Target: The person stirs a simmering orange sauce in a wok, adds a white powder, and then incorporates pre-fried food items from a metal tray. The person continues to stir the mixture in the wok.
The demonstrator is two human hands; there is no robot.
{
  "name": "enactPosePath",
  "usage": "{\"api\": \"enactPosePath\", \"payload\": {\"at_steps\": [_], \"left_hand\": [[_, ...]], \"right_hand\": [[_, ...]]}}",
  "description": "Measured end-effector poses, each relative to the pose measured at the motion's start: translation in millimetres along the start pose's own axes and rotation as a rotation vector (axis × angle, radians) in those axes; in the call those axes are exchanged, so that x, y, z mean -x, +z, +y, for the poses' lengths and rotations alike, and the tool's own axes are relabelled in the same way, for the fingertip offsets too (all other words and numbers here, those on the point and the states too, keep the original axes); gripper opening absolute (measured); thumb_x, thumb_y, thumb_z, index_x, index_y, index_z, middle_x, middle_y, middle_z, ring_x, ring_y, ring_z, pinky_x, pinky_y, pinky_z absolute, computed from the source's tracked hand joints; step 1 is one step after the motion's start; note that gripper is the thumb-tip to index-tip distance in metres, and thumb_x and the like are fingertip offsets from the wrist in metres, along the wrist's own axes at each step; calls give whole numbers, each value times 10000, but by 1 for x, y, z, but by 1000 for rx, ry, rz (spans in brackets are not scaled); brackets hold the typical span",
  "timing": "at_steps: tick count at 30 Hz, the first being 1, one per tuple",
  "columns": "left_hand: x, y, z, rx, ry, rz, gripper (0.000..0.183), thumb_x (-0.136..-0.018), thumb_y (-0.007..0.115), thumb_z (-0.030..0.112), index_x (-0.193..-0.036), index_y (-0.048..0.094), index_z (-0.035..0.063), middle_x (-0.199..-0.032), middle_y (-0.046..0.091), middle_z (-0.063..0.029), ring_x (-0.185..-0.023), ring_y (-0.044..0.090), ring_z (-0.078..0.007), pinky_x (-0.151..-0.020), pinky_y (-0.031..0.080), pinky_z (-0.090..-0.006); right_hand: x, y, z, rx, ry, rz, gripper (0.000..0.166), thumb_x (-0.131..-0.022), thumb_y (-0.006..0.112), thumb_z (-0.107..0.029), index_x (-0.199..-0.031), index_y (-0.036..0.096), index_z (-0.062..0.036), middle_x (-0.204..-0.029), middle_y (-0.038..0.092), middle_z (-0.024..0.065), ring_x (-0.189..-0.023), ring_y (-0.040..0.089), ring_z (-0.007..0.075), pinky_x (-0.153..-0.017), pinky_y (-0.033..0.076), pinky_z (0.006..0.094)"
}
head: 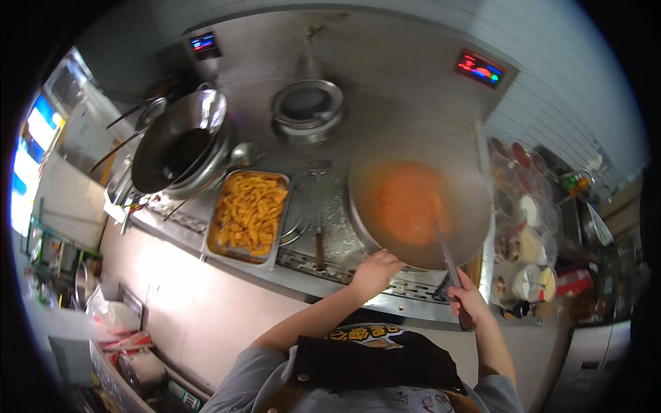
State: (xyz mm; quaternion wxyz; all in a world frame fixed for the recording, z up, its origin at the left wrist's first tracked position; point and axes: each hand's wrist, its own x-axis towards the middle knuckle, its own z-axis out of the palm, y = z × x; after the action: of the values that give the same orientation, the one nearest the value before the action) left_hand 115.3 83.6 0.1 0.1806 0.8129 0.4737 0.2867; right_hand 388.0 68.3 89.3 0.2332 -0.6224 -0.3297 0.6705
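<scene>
A large metal wok (467, 206) holds orange-red liquid (408, 204) at the right of the steel stove. My right hand (467, 297) is closed round the dark handle of a long utensil (448, 253), whose far end is hidden in the liquid. At the wok's near rim rests my left hand (378, 272); whether its fingers grip the rim or a cloth cannot be told. Left of the wok, a ladle (319, 222) with a wooden handle lies on the stove. A rectangular steel tray (210, 242) of yellow-brown fried pieces (251, 209) stands farther left.
Another wok (178, 149) sits tilted at the left, with long-handled tools beside it. A lidded round pot (308, 111) stands at the back. Several seasoning containers (528, 248) line the right side. Lit control displays (480, 68) are on the back panel.
</scene>
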Motion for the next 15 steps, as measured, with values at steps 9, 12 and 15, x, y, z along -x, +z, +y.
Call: {"api": "enactPosePath", "payload": {"at_steps": [9, 12, 15], "left_hand": [[71, -40, -33, 199, -365, 607, 292, -830, 660, 127, -1099, 563, 64, -1043, 596, -103, -955, 579, -270, -836, 473, -355], [143, -49, -93, 312, -919, 1080, 208, -855, 650, 152, -977, 512, 55, -877, 528, -54, -806, 528, -148, -727, 446, -270], [193, -59, -152, 571, -1209, 1470, 430, -816, 706, 255, -1123, 468, 69, -981, 509, -60, -803, 487, -148, -695, 438, -292]], "right_hand": [[14, 3, -6, -988, 166, -390, 411, -934, 383, -22, -1321, 420, -153, -805, 431, 43, -438, 327, 21, -332, 268, 149], [25, 5, -8, -808, 43, -353, 505, -923, 402, -25, -1400, 331, -175, -792, 437, 43, -417, 316, 28, -327, 259, 164], [36, 14, -13, -547, -79, -191, 574, -914, 434, -38, -1444, 270, -183, -784, 452, 53, -403, 324, 39, -326, 272, 188]]}}
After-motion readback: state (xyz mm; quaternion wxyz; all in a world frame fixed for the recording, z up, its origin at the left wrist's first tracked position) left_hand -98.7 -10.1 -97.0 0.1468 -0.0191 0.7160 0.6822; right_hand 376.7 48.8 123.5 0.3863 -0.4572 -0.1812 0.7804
